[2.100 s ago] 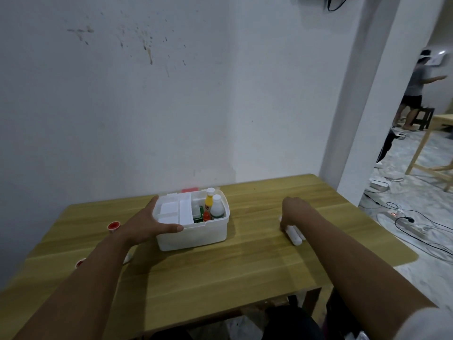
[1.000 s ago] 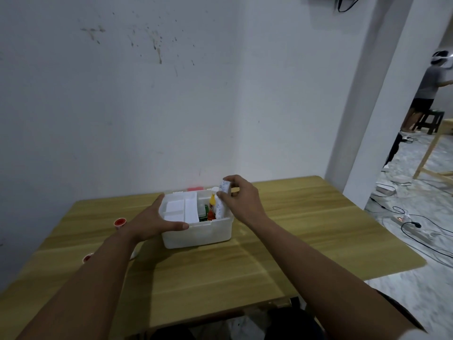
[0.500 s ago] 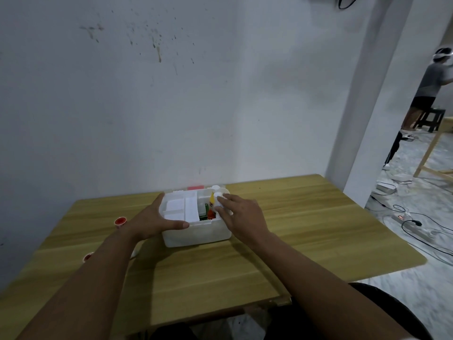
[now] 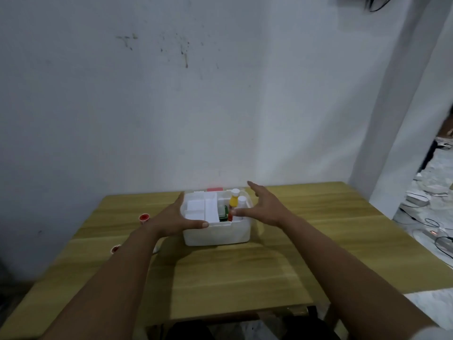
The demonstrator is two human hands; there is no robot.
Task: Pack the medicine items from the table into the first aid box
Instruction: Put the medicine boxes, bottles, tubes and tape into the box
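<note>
Our left hand [image 4: 171, 222] grips the left end of the first aid box [image 4: 217, 233]: the thumb lies along the near rim and the fingers curl around the far left corner, clasping the box wall. Our right hand [image 4: 263, 208] is spread wide and carries nothing, with the thumb stretched toward the box's near right rim and the fingers fanned out above its right end; we cannot tell whether any fingertip touches the plastic.

The box is white, open at the top, and sits a little left of the frame's centre on the wooden table [image 4: 245, 278]. Inside, on its left side, white flat packs [image 4: 196, 207] lie beside an upright white divider [image 4: 211, 210]. In the right part stands a yellow bottle with a white cap [image 4: 234, 200], upright, and just to its right a white bottle [image 4: 242, 201]. Below them we see something green [image 4: 223, 215] and something red [image 4: 230, 216], both too small to identify. A red piece [image 4: 215, 189] shows just behind the far rim of the box.

At the left of the frame, on the table, two small red-topped caps [image 4: 144, 217] rest well apart from the box, one further back and the other [image 4: 115, 249] nearer, beside our left forearm. A small white object [image 4: 157, 249] peeks out under that forearm.

Behind the table rises a stained white wall [image 4: 171, 106], and at the far right of the frame cables [image 4: 434, 231] trail across the floor.
</note>
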